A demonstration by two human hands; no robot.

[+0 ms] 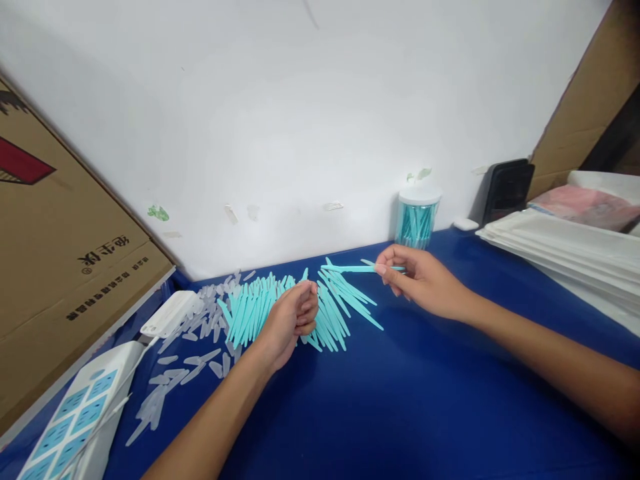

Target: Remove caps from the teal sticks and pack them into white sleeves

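Clear caps (165,383) lying loose at the left, beside the teal sticks (280,307) fanned out mid-table within easy reach. Left hand (293,320) resting over the sticks, fingers curling in; can't tell if anything's inside. Right hand (420,280) pinching one stick (350,269) by its end, holding it level above the cloth. Filled jar (417,217) standing behind by the wall.

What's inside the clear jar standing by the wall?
The clear jar holds turquoise sticks standing upright, like those in the pile on the blue table. A white lid covers their tops, and the jar's bottom and back are not visible.
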